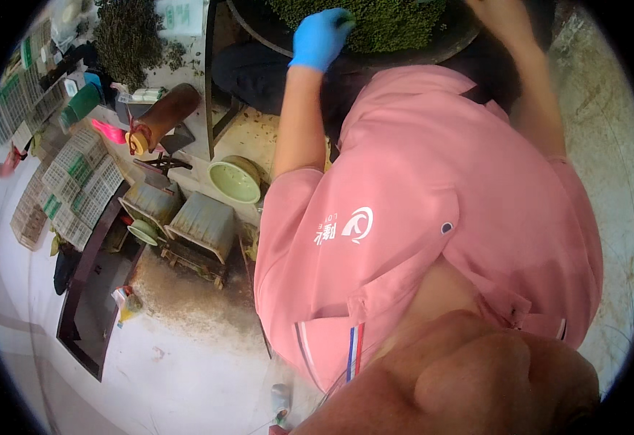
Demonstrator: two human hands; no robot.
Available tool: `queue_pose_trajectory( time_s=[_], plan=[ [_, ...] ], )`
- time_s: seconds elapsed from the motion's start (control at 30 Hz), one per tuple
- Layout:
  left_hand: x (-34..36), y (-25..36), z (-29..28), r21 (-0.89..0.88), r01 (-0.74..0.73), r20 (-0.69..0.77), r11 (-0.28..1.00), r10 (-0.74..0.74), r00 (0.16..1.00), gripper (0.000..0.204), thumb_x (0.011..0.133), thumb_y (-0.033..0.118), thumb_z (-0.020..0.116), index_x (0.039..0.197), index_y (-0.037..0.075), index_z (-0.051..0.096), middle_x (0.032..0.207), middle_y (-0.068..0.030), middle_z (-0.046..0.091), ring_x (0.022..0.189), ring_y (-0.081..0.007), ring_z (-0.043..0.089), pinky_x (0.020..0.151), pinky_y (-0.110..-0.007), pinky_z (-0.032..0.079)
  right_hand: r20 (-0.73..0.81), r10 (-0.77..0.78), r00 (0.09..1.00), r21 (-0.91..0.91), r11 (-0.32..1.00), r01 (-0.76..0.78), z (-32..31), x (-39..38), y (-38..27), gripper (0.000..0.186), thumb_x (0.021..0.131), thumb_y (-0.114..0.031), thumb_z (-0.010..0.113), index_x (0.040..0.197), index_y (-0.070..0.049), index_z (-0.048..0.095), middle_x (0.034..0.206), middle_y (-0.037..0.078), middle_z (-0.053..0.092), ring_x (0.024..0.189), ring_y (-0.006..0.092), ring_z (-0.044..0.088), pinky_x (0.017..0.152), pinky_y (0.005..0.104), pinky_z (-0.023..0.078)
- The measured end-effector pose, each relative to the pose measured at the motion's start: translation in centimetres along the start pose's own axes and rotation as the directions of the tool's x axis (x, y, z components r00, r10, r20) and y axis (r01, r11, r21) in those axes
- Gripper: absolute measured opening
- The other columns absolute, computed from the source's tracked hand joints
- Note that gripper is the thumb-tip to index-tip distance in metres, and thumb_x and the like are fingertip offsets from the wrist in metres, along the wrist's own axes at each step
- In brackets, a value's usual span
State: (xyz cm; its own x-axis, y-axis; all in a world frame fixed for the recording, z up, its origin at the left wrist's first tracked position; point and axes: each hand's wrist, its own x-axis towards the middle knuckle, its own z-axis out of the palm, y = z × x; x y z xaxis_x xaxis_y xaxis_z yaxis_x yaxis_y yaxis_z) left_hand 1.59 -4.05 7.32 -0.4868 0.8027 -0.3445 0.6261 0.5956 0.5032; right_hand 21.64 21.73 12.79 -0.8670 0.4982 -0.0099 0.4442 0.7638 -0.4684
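Observation:
A wide, round dark pan (433,59) across my lap, cut by the top edge, holds a heap of small green granules (389,25). My left hand (320,39), in a blue glove, is over the near left side of this heap. Its fingers are curled together at the granules; what they hold, if anything, is hidden. On the right, bare and without a glove, my right hand (496,16) reaches to the pan's right rim. Its fingers run out of the picture, so their pose does not show.
A table (186,72) at the left bears a dark pile of dried plant matter (125,40) and a brown cylindrical container (168,116). Below stand a pale green basin (235,180) and grey bins (202,223). White-and-green crates (77,185) lie farther left.

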Motion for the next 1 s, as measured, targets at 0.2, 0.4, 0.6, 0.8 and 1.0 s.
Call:
queue_pose_trajectory(
  time_s=[0.2, 0.4, 0.6, 0.8, 1.0],
  plan=[
    [5.2, -4.1, 6.6, 0.061, -0.17, 0.14, 0.984, 0.16, 0.977, 0.018, 0.08, 0.023, 0.074, 0.096, 0.016, 0.077, 0.093, -0.0126, 0.069, 0.087, -0.0341, 0.066, 0.078, -0.044, 0.053, 0.004, 0.037, 0.999, -0.019, 0.999, -0.037, -0.6, -0.5, 0.3, 0.014, 0.079, -0.016, 0.069, 0.088, -0.006, 0.073, 0.089, 0.015, 0.068, 0.086, 0.0351, 0.066, 0.077, 0.0429, 0.053],
    [6.1, -4.1, 7.1, 0.123, -0.254, 0.128, 0.959, 0.239, 0.963, 0.015, 0.077, 0.022, 0.073, 0.091, 0.017, 0.076, 0.095, -0.0119, 0.068, 0.087, -0.0334, 0.066, 0.077, -0.044, 0.053, 0.004, 0.036, 0.999, -0.018, 0.999, -0.035, 0.0, -0.6, 0.5, 0.014, 0.079, -0.015, 0.069, 0.088, -0.005, 0.073, 0.089, 0.015, 0.068, 0.087, 0.0351, 0.066, 0.077, 0.0428, 0.053],
    [6.7, -3.2, 7.8, 0.237, -0.246, 0.151, 0.94, 0.214, 0.965, 0.013, 0.075, 0.022, 0.073, 0.085, 0.013, 0.071, 0.093, -0.0133, 0.067, 0.083, -0.0344, 0.066, 0.074, -0.046, 0.054, -0.005, 0.043, 0.999, -0.001, 0.999, -0.043, 0.0, -0.7, 0.6, 0.014, 0.078, -0.015, 0.069, 0.087, -0.005, 0.073, 0.089, 0.015, 0.068, 0.087, 0.0353, 0.066, 0.077, 0.0431, 0.053],
    [4.9, -4.2, 5.5, 0.111, -0.092, 0.068, 0.99, 0.085, 0.994, 0.014, 0.078, 0.017, 0.074, 0.087, 0.007, 0.068, 0.092, -0.0126, 0.069, 0.08, -0.0304, 0.068, 0.072, -0.043, 0.054, -0.03, 0.047, 0.998, 0.01, 0.999, -0.047, 0.0, -1.1, 0.9, 0.014, 0.078, -0.016, 0.07, 0.087, -0.006, 0.073, 0.089, 0.014, 0.068, 0.087, 0.0349, 0.066, 0.076, 0.0435, 0.053],
    [-0.4, -1.5, -0.3, -0.778, 0.172, 0.13, 0.605, -0.112, 0.985, 0.013, 0.081, 0.008, 0.077, 0.091, 0.004, 0.07, 0.087, -0.0045, 0.071, 0.08, -0.0125, 0.066, 0.075, -0.027, 0.053, -0.027, 0.004, 1.0, 0.143, 0.99, 0.0, 1.2, -0.5, -0.2, 0.014, 0.078, -0.015, 0.071, 0.088, -0.005, 0.074, 0.086, 0.015, 0.068, 0.082, 0.034, 0.066, 0.073, 0.0417, 0.053]
  ],
)
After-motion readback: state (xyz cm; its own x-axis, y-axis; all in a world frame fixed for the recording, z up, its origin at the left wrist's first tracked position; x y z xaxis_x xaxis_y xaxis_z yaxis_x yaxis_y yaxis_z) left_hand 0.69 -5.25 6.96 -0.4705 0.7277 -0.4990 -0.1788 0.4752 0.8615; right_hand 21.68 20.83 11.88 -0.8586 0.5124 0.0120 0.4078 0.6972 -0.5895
